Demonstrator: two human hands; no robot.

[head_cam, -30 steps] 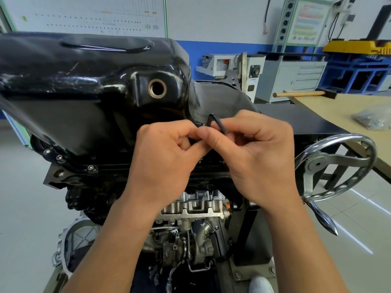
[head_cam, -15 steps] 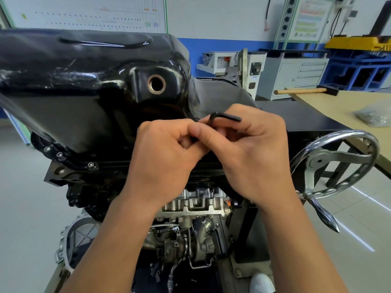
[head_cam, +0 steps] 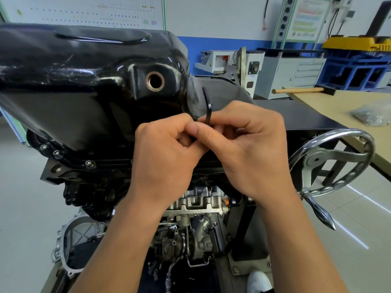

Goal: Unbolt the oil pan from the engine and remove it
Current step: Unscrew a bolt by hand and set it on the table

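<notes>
Oil pan [head_cam: 84,81] atop engine [head_cam: 196,206], centre-left. Left hand [head_cam: 163,157] + right hand [head_cam: 247,149] side by side in front of pan, hex key [head_cam: 208,106] sticking up btwn them. Handwheel [head_cam: 330,163] at right; table [head_cam: 338,104] behind it, hammer [head_cam: 300,90] on table.

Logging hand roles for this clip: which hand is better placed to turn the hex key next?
Right. The right hand pinches the hex key by its upright arm, beside the oil pan. The left hand holds it lower, near the hidden tip, likely only steadying.
</notes>
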